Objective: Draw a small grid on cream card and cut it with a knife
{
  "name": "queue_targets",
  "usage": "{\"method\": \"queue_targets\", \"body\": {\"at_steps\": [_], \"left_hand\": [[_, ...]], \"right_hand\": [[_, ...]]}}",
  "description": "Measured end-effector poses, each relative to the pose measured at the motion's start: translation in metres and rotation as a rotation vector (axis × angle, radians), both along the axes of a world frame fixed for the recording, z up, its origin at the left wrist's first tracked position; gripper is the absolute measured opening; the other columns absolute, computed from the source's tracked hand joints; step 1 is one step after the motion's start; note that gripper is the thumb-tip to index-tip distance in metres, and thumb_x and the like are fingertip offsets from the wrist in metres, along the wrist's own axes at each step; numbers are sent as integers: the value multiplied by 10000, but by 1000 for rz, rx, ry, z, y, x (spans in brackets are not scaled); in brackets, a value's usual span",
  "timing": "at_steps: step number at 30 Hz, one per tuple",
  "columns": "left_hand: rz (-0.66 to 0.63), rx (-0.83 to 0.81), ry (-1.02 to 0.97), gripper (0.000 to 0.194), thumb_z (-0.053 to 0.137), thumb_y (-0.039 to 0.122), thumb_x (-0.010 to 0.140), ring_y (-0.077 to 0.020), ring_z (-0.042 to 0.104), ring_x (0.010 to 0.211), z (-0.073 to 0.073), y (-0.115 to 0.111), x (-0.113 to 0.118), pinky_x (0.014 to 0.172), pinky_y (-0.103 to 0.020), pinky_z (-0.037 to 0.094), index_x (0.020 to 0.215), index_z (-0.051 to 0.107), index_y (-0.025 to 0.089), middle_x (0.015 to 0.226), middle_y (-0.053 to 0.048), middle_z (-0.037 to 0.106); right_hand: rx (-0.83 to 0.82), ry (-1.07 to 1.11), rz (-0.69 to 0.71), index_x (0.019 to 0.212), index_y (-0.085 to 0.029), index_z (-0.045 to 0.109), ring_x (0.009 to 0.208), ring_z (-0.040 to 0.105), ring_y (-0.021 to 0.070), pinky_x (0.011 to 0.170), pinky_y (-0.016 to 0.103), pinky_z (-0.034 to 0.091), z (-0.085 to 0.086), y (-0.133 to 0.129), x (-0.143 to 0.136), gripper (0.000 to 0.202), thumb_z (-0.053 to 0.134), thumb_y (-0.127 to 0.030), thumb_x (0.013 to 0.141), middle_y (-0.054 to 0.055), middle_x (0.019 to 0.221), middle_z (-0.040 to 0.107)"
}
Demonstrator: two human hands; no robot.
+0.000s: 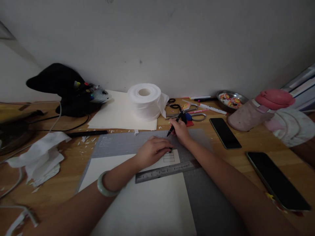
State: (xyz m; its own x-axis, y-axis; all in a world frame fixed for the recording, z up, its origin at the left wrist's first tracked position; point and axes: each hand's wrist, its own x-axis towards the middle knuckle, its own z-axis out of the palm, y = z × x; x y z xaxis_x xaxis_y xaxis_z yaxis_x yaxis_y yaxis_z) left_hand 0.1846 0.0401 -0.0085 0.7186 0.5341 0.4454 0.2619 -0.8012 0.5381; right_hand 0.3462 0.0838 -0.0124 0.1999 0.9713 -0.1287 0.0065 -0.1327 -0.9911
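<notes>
Black pen point(174, 126) in right hand point(180, 131) above illegible writing on grey mat point(118, 143).

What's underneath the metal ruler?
The metal ruler lies across the white sheet, its right end reaching past the sheet's edge over the gray mat. Any marks directly beneath it are covered, so I can't tell if there are some.
</notes>
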Motion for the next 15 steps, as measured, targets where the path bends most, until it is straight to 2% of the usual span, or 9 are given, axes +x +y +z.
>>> {"method": "queue_targets", "body": {"at_steps": [8,15], "left_hand": [[4,85,34,212,441,269,917,-163,615,887,2,-2,0,765,-305,428,997,613,176,944,-47,675],[-3,50,9,229,435,266,915,-147,622,855,0,-2,2,752,-259,482,1014,613,161,932,-50,675]], "right_hand": [[2,-10,-4,567,-195,460,342,384,69,332,198,293,-5,2,1,307,555,-459,691,-49,465,447],[4,12,-2,570,-193,454,339,383,70,327,193,286,-3,1,0,275,552,-425,681,-57,449,433]]}}
